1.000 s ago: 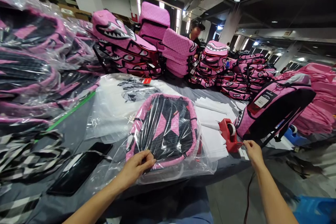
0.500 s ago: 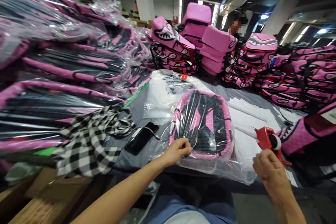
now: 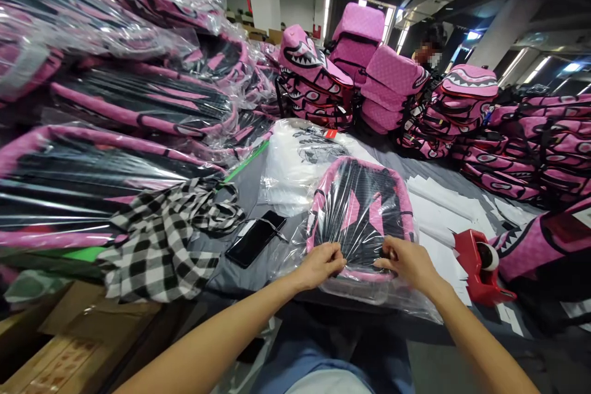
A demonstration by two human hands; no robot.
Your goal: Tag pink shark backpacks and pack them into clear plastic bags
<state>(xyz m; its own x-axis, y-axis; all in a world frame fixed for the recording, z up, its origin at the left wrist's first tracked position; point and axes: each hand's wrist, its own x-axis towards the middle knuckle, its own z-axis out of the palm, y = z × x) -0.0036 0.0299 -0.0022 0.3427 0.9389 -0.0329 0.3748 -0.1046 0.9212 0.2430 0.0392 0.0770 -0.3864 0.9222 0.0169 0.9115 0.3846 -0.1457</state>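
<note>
A pink-and-black backpack lies in a clear plastic bag on the grey-covered table before me. My left hand pinches the bag's plastic near the lower left of the backpack. Opposite it, my right hand rests at the lower right, thumb and fingers drawn together against the plastic; anything small between them cannot be made out. To the right of that hand stands a red tape dispenser with a roll of tape.
Bagged backpacks are piled at the left, beside a checkered cloth and a black phone. White sheets and a white printed bag lie around the work. Unbagged pink backpacks are stacked behind; a person is beyond.
My right hand has left the tape dispenser and moved left onto the bagged backpack. My left hand keeps its pinch on the bag. The view has shifted slightly.
</note>
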